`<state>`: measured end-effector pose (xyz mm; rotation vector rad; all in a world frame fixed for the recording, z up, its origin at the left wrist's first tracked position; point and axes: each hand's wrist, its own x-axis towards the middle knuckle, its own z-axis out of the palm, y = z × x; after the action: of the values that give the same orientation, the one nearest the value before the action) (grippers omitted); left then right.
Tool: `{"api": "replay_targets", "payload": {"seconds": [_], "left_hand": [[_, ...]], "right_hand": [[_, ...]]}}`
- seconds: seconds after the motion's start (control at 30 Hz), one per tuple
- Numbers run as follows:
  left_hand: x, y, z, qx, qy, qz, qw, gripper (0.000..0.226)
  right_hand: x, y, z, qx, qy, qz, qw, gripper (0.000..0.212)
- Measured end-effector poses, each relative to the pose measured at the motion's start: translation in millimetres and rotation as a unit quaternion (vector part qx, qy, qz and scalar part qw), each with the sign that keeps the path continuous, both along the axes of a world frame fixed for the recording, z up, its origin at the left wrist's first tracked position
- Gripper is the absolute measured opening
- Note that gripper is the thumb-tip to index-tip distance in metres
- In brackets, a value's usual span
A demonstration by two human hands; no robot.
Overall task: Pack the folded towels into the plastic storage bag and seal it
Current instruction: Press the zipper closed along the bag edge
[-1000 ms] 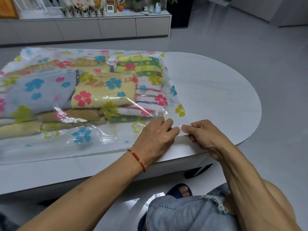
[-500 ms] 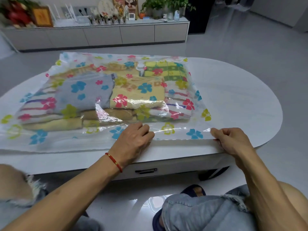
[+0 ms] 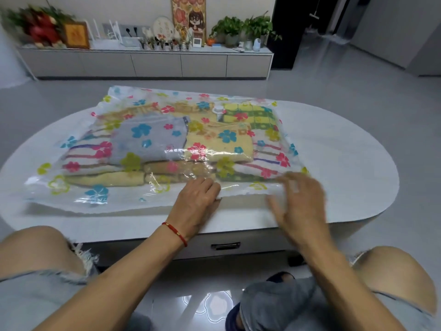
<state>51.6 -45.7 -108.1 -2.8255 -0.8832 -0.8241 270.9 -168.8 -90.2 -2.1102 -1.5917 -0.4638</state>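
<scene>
A clear plastic storage bag point(image 3: 78, 197) printed with coloured flowers lies flat on the white oval table point(image 3: 346, 163). Several folded towels point(image 3: 152, 142) in grey, yellow, striped and green fill it, with a white valve point(image 3: 218, 110) on top. My left hand point(image 3: 199, 199), with a red cord on the wrist, presses flat on the bag's near edge at the middle. My right hand point(image 3: 300, 199) is blurred by motion over the near right part of that edge, fingers spread; whether it touches the bag I cannot tell.
A drawer handle point(image 3: 225, 246) sits in the table's front below my hands. My knees and a slippered foot point(image 3: 274, 304) are below the table edge. A long low cabinet point(image 3: 152, 64) with plants and ornaments stands along the far wall across grey floor.
My right hand let go of the bag's right corner and moved left toward the left hand. The left hand slid left along the bag's near edge. The camera view lifted and shifted left.
</scene>
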Motion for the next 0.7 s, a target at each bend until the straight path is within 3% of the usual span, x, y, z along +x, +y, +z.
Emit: {"api": "replay_targets", "payload": {"seconds": [0.1, 0.17, 0.23, 0.33, 0.43, 0.53, 0.7], "left_hand": [[6.7, 0.9, -2.7, 0.015, 0.007, 0.001, 1.000, 0.012], [4.3, 4.6, -2.2, 0.026, 0.000, -0.006, 1.000, 0.017], [-3.5, 8.6, -1.4, 0.036, 0.011, -0.014, 0.999, 0.022], [-29.0, 16.0, -4.3, 0.040, 0.024, -0.018, 0.999, 0.022], [-70.0, 24.8, -9.1, 0.032, 0.032, 0.002, 0.999, 0.023], [-111.1, 33.6, -5.0, 0.041, 0.055, 0.020, 0.997, 0.021], [-157.5, 42.7, -1.2, 0.050, 0.046, 0.063, 0.996, 0.021]], "right_hand": [[-53.1, 30.7, -21.5, -0.067, -0.058, 0.130, 0.988, 0.043], [-64.9, 46.0, -27.2, -0.054, -0.041, 0.153, 0.986, 0.034], [-58.6, 50.2, -32.3, -0.018, -0.022, 0.167, 0.986, 0.039], [-47.3, 43.4, -41.3, 0.016, -0.020, 0.165, 0.986, 0.058], [-41.5, 41.9, -47.9, 0.016, -0.013, 0.156, 0.988, 0.063], [-38.0, 38.7, -51.9, 0.012, 0.001, 0.151, 0.989, 0.061], [-44.1, 33.2, -50.0, 0.008, 0.007, 0.109, 0.994, 0.039]]}}
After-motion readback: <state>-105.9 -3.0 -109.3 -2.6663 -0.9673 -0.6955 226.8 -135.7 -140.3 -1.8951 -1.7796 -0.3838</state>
